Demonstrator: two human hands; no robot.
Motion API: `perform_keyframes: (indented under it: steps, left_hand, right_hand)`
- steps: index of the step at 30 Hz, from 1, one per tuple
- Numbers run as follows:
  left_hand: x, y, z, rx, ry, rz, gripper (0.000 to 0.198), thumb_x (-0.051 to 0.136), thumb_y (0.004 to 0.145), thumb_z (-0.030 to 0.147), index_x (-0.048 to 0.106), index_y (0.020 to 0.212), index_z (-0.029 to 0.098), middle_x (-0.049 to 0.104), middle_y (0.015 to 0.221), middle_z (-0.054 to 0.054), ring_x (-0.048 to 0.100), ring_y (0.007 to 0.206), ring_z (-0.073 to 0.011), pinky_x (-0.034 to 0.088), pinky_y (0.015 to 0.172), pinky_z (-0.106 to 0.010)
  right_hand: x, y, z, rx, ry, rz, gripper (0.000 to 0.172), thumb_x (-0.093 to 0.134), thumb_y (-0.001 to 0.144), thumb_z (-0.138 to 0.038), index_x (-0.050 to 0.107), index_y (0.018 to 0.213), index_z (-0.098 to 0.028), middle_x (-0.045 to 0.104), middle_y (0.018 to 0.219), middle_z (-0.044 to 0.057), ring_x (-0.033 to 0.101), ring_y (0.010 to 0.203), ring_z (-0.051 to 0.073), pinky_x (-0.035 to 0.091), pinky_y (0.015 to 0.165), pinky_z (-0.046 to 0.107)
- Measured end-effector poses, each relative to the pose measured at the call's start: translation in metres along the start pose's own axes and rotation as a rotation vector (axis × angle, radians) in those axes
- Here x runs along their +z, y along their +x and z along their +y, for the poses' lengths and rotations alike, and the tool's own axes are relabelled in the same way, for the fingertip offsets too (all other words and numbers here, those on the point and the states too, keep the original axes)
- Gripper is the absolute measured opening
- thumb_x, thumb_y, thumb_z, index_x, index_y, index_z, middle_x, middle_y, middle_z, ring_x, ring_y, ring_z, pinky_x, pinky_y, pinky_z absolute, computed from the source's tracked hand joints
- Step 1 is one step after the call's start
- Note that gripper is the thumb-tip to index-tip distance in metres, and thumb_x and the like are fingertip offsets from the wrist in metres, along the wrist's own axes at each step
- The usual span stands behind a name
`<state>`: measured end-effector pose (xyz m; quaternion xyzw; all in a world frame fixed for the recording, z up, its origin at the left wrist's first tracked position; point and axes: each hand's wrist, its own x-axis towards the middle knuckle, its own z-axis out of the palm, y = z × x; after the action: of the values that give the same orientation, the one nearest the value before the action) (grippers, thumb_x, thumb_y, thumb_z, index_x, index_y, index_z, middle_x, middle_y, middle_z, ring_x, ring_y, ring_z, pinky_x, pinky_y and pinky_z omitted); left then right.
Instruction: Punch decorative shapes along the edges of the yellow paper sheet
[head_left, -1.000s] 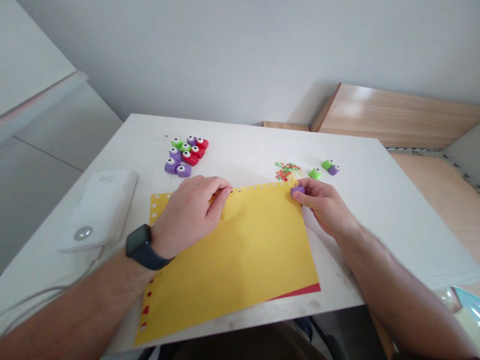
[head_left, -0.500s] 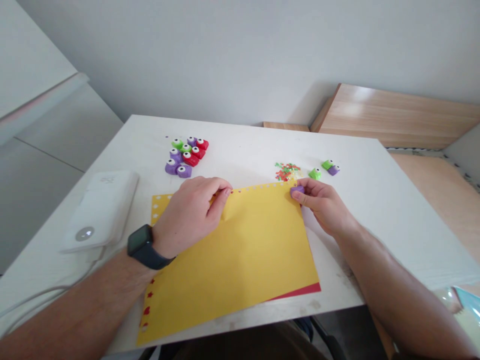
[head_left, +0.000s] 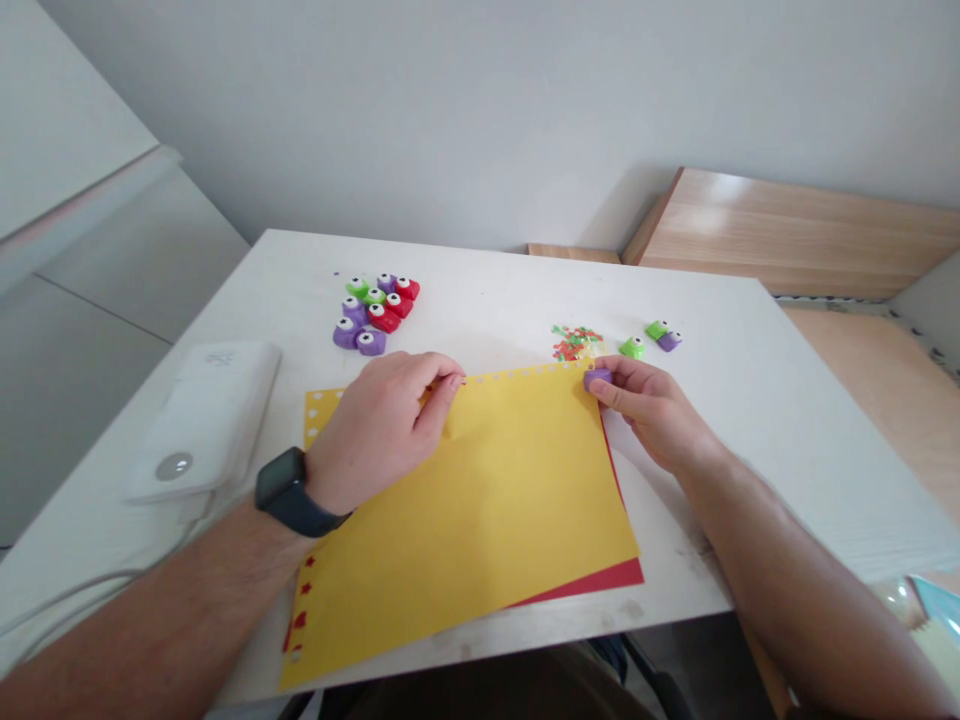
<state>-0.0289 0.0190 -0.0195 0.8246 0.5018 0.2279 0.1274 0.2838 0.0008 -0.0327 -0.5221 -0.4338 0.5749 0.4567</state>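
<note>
A yellow sheet of paper (head_left: 487, 510) lies over a red sheet (head_left: 611, 577), which shows along the right and lower right edges. Small cut-out shapes run along the yellow sheet's top and left edges. My left hand (head_left: 394, 415) pinches the top edge of the yellow sheet between thumb and fingers. At the sheet's top right corner my right hand (head_left: 649, 408) grips a purple craft punch (head_left: 598, 380), which sits at the paper's edge. Behind it lies a heap of tiny red, green and yellow paper cut-outs (head_left: 576, 343).
Several purple, green and red craft punches (head_left: 373, 315) stand together at the back left. Green punches (head_left: 632, 348) and a purple one (head_left: 670, 341) are at the right. A white power bank (head_left: 202, 420) with a cable lies left.
The yellow sheet has shifted slightly over the red one, so more red shows at the right and lower edges. Both hands keep their grips, almost in place.
</note>
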Motion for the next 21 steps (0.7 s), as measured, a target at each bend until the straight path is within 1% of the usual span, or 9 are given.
perform_keyframes:
  steps: [7, 11, 17, 21]
  left_hand:
    - [-0.0018, -0.0011, -0.0014, -0.012, 0.001, 0.004, 0.025, 0.047, 0.107, 0.037, 0.068, 0.104, 0.024, 0.078, 0.102, -0.006, 0.070, 0.096, -0.0265, 0.049, 0.087, -0.041]
    - [-0.0015, -0.0010, -0.0019, -0.022, -0.002, 0.008, 0.025, 0.047, 0.106, 0.038, 0.068, 0.104, 0.024, 0.077, 0.101, -0.006, 0.070, 0.094, -0.0263, 0.049, 0.086, -0.040]
    - [-0.0008, -0.0002, -0.0011, -0.024, -0.002, 0.002, 0.025, 0.047, 0.106, 0.037, 0.067, 0.103, 0.023, 0.076, 0.098, -0.005, 0.069, 0.091, -0.0256, 0.048, 0.084, -0.040]
    - [-0.0009, -0.0003, -0.0014, -0.031, 0.002, 0.002, 0.025, 0.047, 0.106, 0.037, 0.067, 0.103, 0.023, 0.077, 0.099, -0.006, 0.069, 0.092, -0.0260, 0.049, 0.084, -0.041]
  right_hand:
    - [-0.0040, -0.0004, -0.0063, -0.023, -0.007, 0.016, 0.023, 0.086, 0.083, -0.037, 0.077, 0.099, -0.022, 0.071, 0.093, 0.003, 0.059, 0.079, 0.018, 0.046, 0.074, 0.033]
    - [-0.0071, -0.0012, -0.0081, -0.036, -0.021, 0.030, 0.023, 0.086, 0.084, -0.038, 0.078, 0.099, -0.023, 0.071, 0.093, 0.004, 0.059, 0.078, 0.018, 0.046, 0.072, 0.034]
    - [-0.0085, -0.0022, -0.0081, -0.032, -0.019, 0.021, 0.021, 0.085, 0.086, -0.037, 0.078, 0.100, -0.022, 0.071, 0.093, 0.003, 0.058, 0.078, 0.017, 0.044, 0.072, 0.033]
    - [-0.0078, -0.0029, -0.0065, -0.026, -0.032, 0.008, 0.023, 0.086, 0.084, -0.037, 0.077, 0.100, -0.022, 0.072, 0.095, 0.003, 0.059, 0.080, 0.018, 0.045, 0.074, 0.033]
